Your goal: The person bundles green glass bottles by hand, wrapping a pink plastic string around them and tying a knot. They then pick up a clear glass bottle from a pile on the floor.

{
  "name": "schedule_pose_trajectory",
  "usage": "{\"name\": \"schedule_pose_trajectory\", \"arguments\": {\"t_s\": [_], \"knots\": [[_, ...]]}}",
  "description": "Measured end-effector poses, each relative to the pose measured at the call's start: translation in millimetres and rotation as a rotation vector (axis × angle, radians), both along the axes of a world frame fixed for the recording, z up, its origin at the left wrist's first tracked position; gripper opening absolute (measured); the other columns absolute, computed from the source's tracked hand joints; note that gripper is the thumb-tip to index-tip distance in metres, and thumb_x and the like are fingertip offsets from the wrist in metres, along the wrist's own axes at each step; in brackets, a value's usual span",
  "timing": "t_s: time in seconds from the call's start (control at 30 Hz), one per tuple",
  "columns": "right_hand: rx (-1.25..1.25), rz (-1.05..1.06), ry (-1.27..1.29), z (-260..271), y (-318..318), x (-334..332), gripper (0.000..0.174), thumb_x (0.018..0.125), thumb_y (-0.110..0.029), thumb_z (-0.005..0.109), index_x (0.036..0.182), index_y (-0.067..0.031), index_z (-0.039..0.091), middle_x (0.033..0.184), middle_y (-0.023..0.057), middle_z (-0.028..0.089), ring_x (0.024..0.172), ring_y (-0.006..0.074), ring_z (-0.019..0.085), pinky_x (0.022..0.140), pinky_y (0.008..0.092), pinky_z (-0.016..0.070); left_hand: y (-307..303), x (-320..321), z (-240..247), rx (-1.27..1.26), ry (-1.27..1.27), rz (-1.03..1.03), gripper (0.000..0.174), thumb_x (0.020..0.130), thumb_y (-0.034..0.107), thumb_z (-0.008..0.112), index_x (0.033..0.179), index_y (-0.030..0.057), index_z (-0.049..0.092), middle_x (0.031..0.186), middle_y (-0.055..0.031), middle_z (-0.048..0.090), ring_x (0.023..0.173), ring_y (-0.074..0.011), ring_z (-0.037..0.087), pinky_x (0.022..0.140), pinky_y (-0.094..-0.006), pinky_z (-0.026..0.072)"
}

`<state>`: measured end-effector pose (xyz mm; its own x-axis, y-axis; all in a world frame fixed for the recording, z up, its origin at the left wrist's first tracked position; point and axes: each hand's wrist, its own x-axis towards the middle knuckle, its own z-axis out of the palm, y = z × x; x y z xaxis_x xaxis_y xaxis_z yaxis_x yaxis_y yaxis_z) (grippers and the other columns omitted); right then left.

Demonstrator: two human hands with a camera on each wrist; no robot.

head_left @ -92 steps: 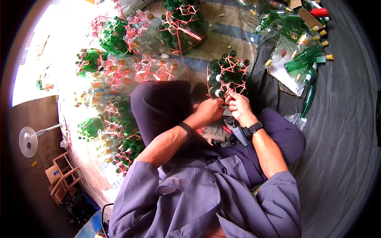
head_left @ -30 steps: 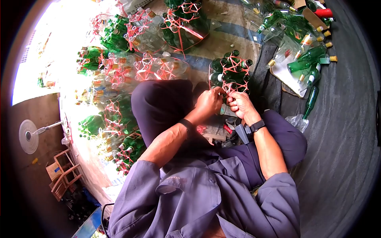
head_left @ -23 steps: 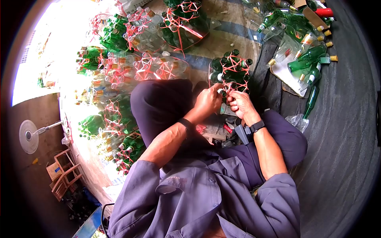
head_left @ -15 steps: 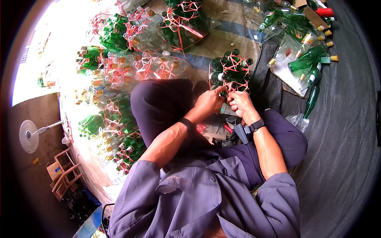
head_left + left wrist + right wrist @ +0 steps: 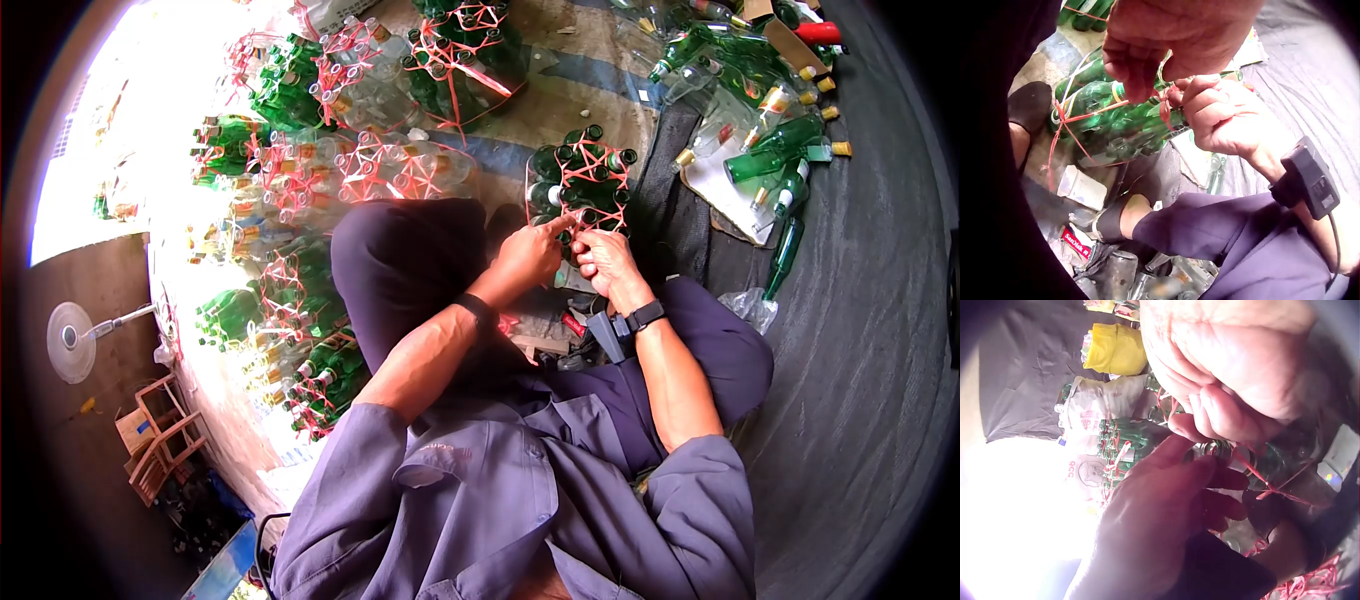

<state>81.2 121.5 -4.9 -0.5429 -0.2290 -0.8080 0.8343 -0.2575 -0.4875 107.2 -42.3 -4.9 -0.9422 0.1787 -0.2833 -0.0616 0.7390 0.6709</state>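
Observation:
Bottles in a green bundle (image 5: 590, 165), laced with red plastic string (image 5: 1166, 106), stand upright in front of the crossed legs. My right hand (image 5: 605, 262) pinches the string beside a bottle neck at the near edge, its fingers curled. My left hand (image 5: 528, 255) stretches its index finger to the same neck, right at the string; the other fingers are loosely bent in the right wrist view. A bottle mouth (image 5: 1213, 449) shows between the two hands. String around the neck is partly hidden by fingers.
Other string-laced bundles, green (image 5: 465, 75) and colourless (image 5: 405, 170), stand at left and behind. Loose bottles (image 5: 775, 140) lie in a heap at upper right on dark sheeting (image 5: 850, 350). A fan (image 5: 72, 340) is at far left.
Both hands stay at the bundle's near edge. The left hand's index finger has straightened forward onto the bottle neck, while the right hand keeps its pinch on the string.

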Motion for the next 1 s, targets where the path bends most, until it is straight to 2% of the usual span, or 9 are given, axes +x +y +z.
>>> {"name": "schedule_pose_trajectory", "arguments": {"t_s": [0.07, 0.13, 0.27, 0.33, 0.47, 0.67, 0.73, 1.0], "knots": [[-0.02, -0.022, 0.006, -2.8, 0.3, 1.8, 0.01, 0.088, -0.007, 0.062, 0.08, -0.0061, 0.057, 0.066, 0.0023, 0.056, 0.046, 0.0069, 0.044, 0.039, 0.0212, 0.0306, 1.2, -2.1, -0.5, -0.005, 0.013, -0.003, 0.045, 0.086, 0.011, 0.054, 0.131, 0.0154, 0.059, 0.076, -0.0257, 0.066, 0.071, -0.0429, 0.067, 0.064, -0.0522, 0.0534], [-0.042, -0.046, 0.012, -8.2, 0.3, 3.8, 0.009, 0.089, -0.007, 0.062, 0.082, -0.0069, 0.057, 0.066, 0.002, 0.057, 0.047, 0.0069, 0.044, 0.039, 0.0212, 0.0307, 1.2, -6.6, 1.8, -0.028, -0.087, -0.003, 0.044, 0.093, 0.02, 0.048, 0.134, 0.0241, 0.06, 0.079, -0.0222, 0.069, 0.072, -0.0403, 0.069, 0.065, -0.0495, 0.0551], [-0.075, -0.094, 0.011, -8.2, 0.1, 5.6, 0.01, 0.089, -0.006, 0.061, 0.081, -0.0076, 0.056, 0.065, 0.0016, 0.056, 0.046, 0.007, 0.043, 0.039, 0.0212, 0.0302, 3.8, -10.7, 2.3, -0.031, -0.082, 0.013, 0.039, 0.094, 0.022, 0.046, 0.128, 0.024, 0.064, 0.08, -0.0205, 0.07, 0.073, -0.0392, 0.069, 0.065, -0.0489, 0.0554], [-0.061, -0.101, 0.018, -6.4, -0.8, 6.0, 0.009, 0.089, -0.006, 0.061, 0.081, -0.0076, 0.056, 0.065, 0.0014, 0.056, 0.046, 0.007, 0.043, 0.039, 0.0213, 0.0303, 4.0, -12.0, -1.5, -0.037, -0.002, -0.019, 0.034, 0.094, 0.023, 0.046, 0.121, 0.0226, 0.068, 0.082, -0.018, 0.071, 0.074, -0.0384, 0.069, 0.066, -0.0492, 0.0554], [-0.015, -0.048, 0.042, -7.6, -1.9, 5.3, 0.009, 0.084, -0.003, 0.059, 0.077, -0.0072, 0.057, 0.063, 0.0009, 0.055, 0.045, 0.0072, 0.043, 0.038, 0.0215, 0.0299, 7.7, -16.8, 1.6, -0.068, -0.043, -0.024, 0.03, 0.093, 0.024, 0.048, 0.112, 0.0192, 0.071, 0.084, -0.0175, 0.071, 0.076, -0.0381, 0.07, 0.067, -0.0488, 0.0559], [0.027, -0.024, 0.05, -6.2, -2.3, 3.3, 0.011, 0.081, -0.002, 0.059, 0.071, -0.0065, 0.057, 0.063, 0.0009, 0.055, 0.045, 0.0072, 0.043, 0.037, 0.0219, 0.0289, 6.2, -21.0, 1.7, -0.087, -0.041, -0.033, 0.028, 0.091, 0.026, 0.051, 0.107, 0.0173, 0.073, 0.088, -0.0177, 0.072, 0.08, -0.0369, 0.071, 0.072, -0.0464, 0.0568], [0.019, -0.033, 0.042, -4.8, -2.3, 2.3, 0.011, 0.081, -0.003, 0.059, 0.071, -0.0062, 0.056, 0.062, 0.001, 0.054, 0.045, 0.0073, 0.043, 0.037, 0.0221, 0.0289, 6.0, -20.6, -3.0, -0.011, -0.009, 0.015, 0.027, 0.089, 0.025, 0.055, 0.104, 0.0168, 0.075, 0.088, -0.0169, 0.072, 0.08, -0.0364, 0.071, 0.073, -0.045, 0.0571], [-0.006, -0.05, 0.045, -2.2, -0.2, 4.1, 0.014, 0.082, -0.004, 0.059, 0.07, -0.0071, 0.055, 0.061, 0.0001, 0.05, 0.045, 0.0075, 0.041, 0.038, 0.0225, 0.028, 13.2, -22.0, 6.8, 0.011, -0.018, 0.164, 0.021, 0.081, 0.025, 0.061, 0.09, 0.0167, 0.078, 0.082, -0.0157, 0.072, 0.078, -0.0343, 0.071, 0.071, -0.0433, 0.0565]]}}
